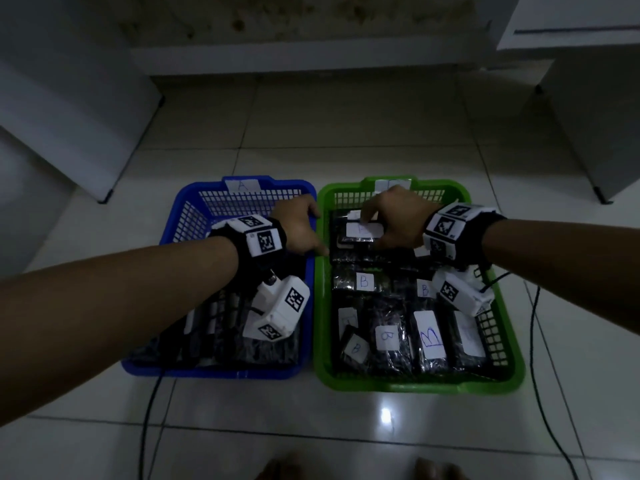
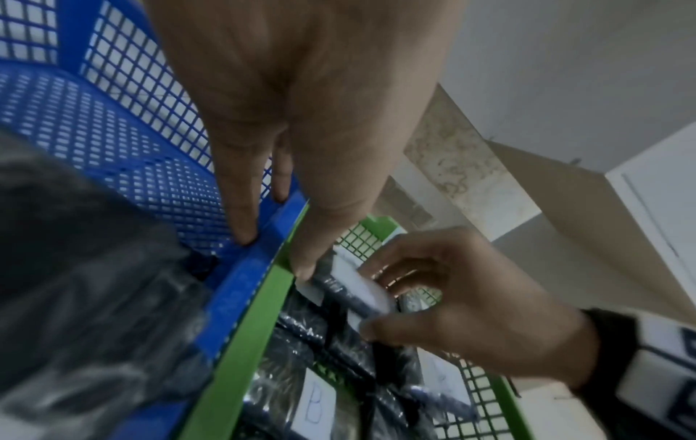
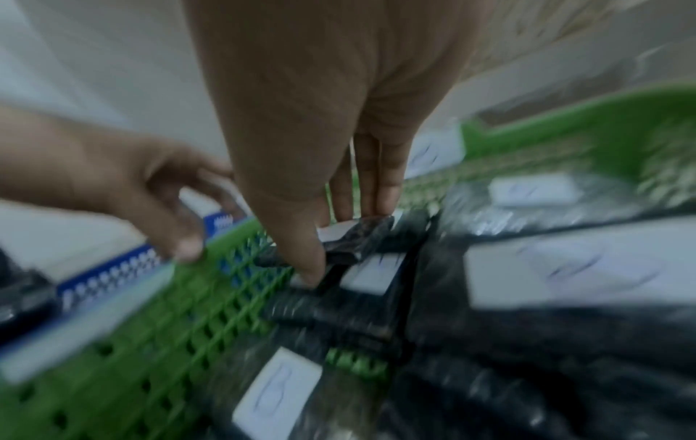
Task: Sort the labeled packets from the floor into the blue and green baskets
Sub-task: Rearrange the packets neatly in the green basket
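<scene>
The blue basket (image 1: 214, 372), tagged A, stands on the left, touching the green basket (image 1: 415, 386). Several black packets with white B labels (image 1: 363, 282) fill the green one. Dark packets (image 1: 225, 323) lie in the blue one, partly hidden by my left arm. My right hand (image 1: 370, 226) is over the far end of the green basket and pinches a labeled black packet (image 1: 360, 230) (image 3: 361, 238) between thumb and fingers. My left hand (image 1: 298, 226) (image 2: 275, 250) rests where the rims meet, with straight fingers (image 2: 241, 208) on the blue rim and the thumb at the green rim.
Two black cables (image 1: 149, 427) (image 1: 547, 393) run over the glossy tiled floor in front of the baskets. White cabinets stand at the left (image 1: 69, 133) and right (image 1: 588, 116), with a wall ledge behind. My feet (image 1: 284, 469) show at the bottom edge.
</scene>
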